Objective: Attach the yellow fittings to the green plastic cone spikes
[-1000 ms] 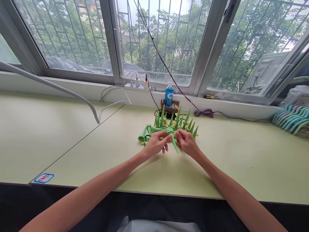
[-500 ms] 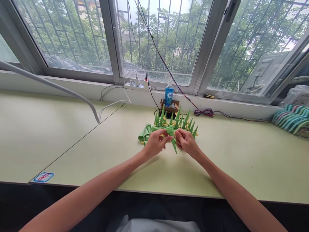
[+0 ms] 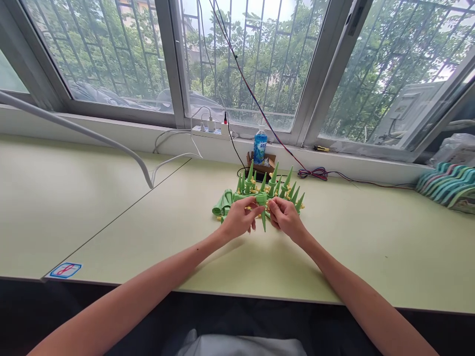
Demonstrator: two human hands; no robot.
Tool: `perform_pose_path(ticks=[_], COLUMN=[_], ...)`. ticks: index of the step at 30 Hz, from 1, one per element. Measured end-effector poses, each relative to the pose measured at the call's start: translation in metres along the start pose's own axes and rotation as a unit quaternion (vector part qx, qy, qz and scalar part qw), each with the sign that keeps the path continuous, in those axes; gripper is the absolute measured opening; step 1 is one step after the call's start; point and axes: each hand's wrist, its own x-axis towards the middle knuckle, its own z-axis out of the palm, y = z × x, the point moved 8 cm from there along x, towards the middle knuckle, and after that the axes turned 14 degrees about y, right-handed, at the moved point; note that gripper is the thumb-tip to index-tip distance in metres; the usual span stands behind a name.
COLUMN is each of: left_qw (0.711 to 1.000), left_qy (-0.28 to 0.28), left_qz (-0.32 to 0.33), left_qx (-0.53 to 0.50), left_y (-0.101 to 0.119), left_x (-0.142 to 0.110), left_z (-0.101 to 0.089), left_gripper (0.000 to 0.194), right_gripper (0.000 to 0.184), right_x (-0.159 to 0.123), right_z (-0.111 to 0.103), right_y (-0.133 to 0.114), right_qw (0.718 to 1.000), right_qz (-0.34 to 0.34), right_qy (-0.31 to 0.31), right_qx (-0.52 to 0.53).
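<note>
My left hand [image 3: 241, 216] is closed around the wide collar of a green plant watering spike [image 3: 263, 220], its pointed end hanging down. At the spike's side my right hand [image 3: 285, 215] pinches a small yellow valve [image 3: 268, 203], mostly hidden by the fingers; I cannot tell how firmly it is seated in the spike. Just behind both hands, several more green watering spikes [image 3: 273, 180] stand point up with yellow valves on them. Left of these lie loose green spikes [image 3: 218, 208], wide ends facing out.
A bottle of blue liquid [image 3: 260, 146] rises from a small cardboard box [image 3: 272, 160] behind the spikes. Coiled wires [image 3: 315, 172] and a power strip [image 3: 200, 131] are along the window. A white cable [image 3: 111, 140] arches over the left. Hangers [image 3: 445, 183] are stacked far right.
The held spike has swung from a slant to nearly vertical, its tip moving left and slightly up. Both hands stay in almost the same place.
</note>
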Motion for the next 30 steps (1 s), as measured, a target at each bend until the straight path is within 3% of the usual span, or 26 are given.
perform_pose_path(ticks=[4,10,21,30], left_qw=[0.992,0.975,0.958,0.947], left_qy=[-0.047,-0.064,-0.084,-0.117], left_qz=[-0.079,-0.16,-0.22,-0.243], left_qx=[-0.085,-0.144,-0.166,-0.177], left_y=[-0.008,-0.016,-0.025,-0.027], left_x=[0.0,-0.003,-0.008,-0.012], left_z=[0.009,0.014,0.019,0.024], left_gripper=[0.043,0.046,0.045,0.045], right_gripper=[0.041,0.044,0.044,0.044], right_x=[0.0,0.0,-0.002,-0.002], right_z=[0.0,-0.001,-0.004,-0.004], right_y=[0.0,-0.004,-0.007,-0.008], right_qw=[1.0,0.999,0.99,0.991], right_qz=[-0.013,-0.03,-0.055,-0.048], right_qy=[0.003,0.009,0.024,0.027], right_qx=[-0.023,-0.044,-0.126,-0.121])
